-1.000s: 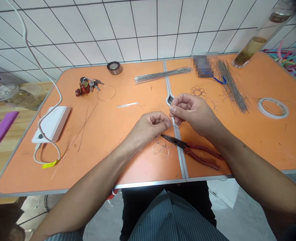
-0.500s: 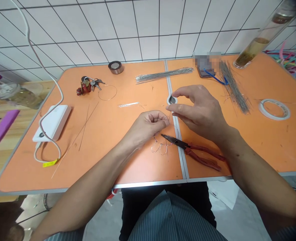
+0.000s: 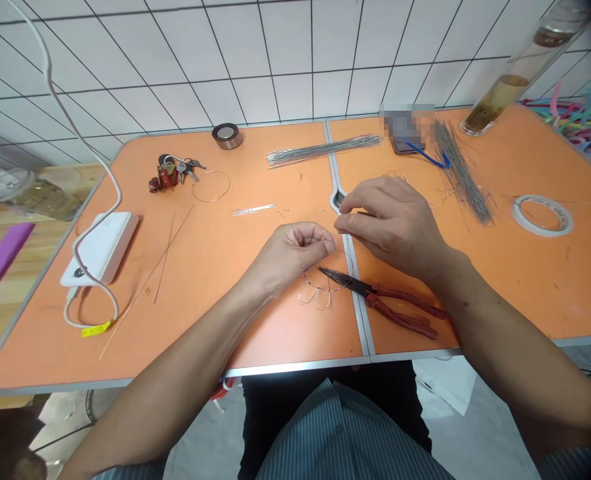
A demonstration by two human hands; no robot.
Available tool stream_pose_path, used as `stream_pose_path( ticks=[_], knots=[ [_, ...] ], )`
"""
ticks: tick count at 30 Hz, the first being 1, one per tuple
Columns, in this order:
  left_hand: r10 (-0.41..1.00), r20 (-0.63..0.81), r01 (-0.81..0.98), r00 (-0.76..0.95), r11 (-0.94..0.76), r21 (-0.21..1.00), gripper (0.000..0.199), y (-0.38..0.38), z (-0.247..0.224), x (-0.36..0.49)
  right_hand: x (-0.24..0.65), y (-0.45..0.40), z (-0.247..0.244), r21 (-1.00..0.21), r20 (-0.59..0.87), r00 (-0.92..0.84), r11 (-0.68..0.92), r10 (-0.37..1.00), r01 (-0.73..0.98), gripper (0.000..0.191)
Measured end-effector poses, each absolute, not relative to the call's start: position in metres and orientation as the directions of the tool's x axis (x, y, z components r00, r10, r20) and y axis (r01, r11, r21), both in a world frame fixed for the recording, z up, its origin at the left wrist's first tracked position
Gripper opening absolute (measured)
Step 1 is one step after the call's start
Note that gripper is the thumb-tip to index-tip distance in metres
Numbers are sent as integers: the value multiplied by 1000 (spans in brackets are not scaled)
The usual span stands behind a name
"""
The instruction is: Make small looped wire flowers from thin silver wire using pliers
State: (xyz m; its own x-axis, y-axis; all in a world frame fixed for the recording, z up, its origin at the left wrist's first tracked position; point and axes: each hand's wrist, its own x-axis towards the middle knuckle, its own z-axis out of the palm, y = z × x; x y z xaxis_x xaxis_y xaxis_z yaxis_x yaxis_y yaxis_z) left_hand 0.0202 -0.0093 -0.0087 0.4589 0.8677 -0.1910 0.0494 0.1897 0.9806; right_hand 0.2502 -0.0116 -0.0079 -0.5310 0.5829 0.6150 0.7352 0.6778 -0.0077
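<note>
My left hand [image 3: 303, 250] is closed, with thumb and forefinger pinched on a thin wire. From this pinch a wire piece [image 3: 318, 290] hangs over the table, bent into several fine loops with small purplish bits along it. Just to the right, my right hand [image 3: 393, 223] hovers near the pinch, its thumb and forefinger curved with a narrow gap between the tips. I see nothing held in it, though a fine strand close to the thumb is hard to make out. Below both hands lie red-handled pliers [image 3: 375, 293], their dark jaws beside the wire loops.
Wire bundles [image 3: 320, 151] [image 3: 463, 175] lie toward the back. A tape roll [image 3: 227, 135], keys [image 3: 178, 172], a white power bank [image 3: 100, 248] with cable and short white strips [image 3: 253, 209] are at left. A white ring [image 3: 542, 215] and glass cylinder [image 3: 498, 100] are at right.
My right hand has lowered slightly, and its thumb and forefinger have come closer together. My left hand keeps its pinch on the wire. The whole view has shifted a little.
</note>
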Motion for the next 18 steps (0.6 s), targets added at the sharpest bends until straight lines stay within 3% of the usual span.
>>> stream_pose_path(
  ticks=[7,18],
  knots=[
    [886,-169,54,432,162,985,16,-10,-11,22,247,-13,-9,57,640,-531,655,555,754,29],
    [932,-135,33,337,131,991,14,-11,-16,25,234,-19,-14,5,682,-394,535,616,845,28]
  ],
)
